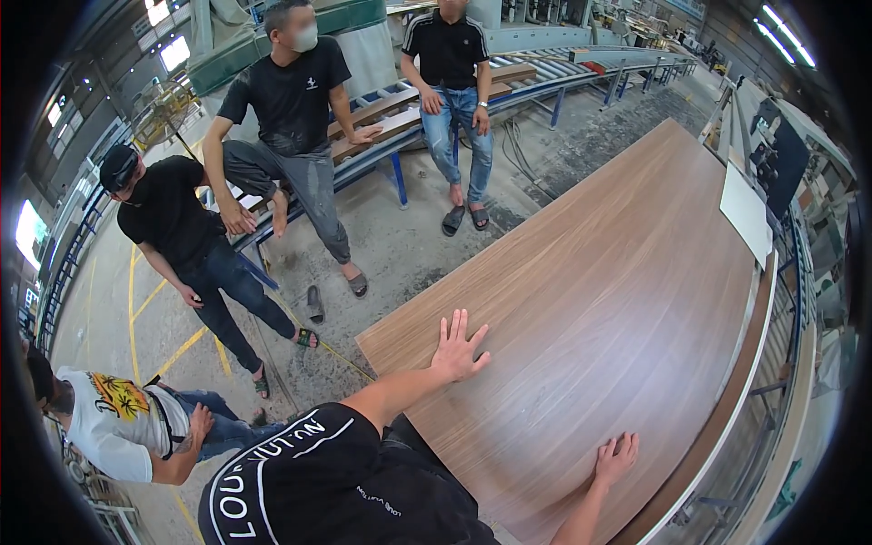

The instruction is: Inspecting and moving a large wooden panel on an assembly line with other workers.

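Head view: a broad wood-grain panel (563, 318) stretches across the centre and right, brown, smooth and faintly glossy, its streaks running toward the far corner. The left hand (460, 350) lies palm down near its left corner, fingers spread wide, gripping nothing. The right hand (617, 459) rests farther right and lower, fingers slightly bent on the surface, likewise holding nothing. A thin white sheet (745, 215) sits at the panel's far right edge, square-cornered and matte. Stained, rough concrete floor (395, 238) gives standing room between the long left edge and a blue-legged roller conveyor (396, 163); slatted metalwork (783, 368) runs close along the right.
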A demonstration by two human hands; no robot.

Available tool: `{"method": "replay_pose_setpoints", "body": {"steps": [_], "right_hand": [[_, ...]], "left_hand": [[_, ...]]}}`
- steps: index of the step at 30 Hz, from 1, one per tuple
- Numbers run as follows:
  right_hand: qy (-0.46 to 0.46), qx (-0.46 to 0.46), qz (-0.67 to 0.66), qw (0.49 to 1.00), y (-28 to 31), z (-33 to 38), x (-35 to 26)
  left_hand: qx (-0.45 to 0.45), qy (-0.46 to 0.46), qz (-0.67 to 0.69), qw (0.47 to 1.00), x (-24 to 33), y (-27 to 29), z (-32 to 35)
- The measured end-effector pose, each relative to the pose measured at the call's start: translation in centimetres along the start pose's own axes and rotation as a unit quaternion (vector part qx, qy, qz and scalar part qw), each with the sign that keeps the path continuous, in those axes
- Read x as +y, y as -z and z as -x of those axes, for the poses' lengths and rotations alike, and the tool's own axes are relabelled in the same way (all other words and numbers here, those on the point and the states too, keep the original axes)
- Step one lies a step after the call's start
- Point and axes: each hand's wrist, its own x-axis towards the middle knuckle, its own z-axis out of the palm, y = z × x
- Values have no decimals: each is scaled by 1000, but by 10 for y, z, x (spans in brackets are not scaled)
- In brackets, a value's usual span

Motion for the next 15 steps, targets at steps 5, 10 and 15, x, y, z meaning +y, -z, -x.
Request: {"method": "replay_pose_setpoints", "body": {"steps": [5, 10, 15], "right_hand": [[0, 1, 0, 1000, -1, 0, 1], [3, 6, -7, 1000, -1, 0, 2], [4, 3, -5, 1000, 1, 0, 2]], "left_hand": [[-1, -1, 2, 1000, 0, -2, 0], [5, -3, 2, 1000, -1, -4, 0], [1, -2, -2, 1000, 0, -2, 0]]}}
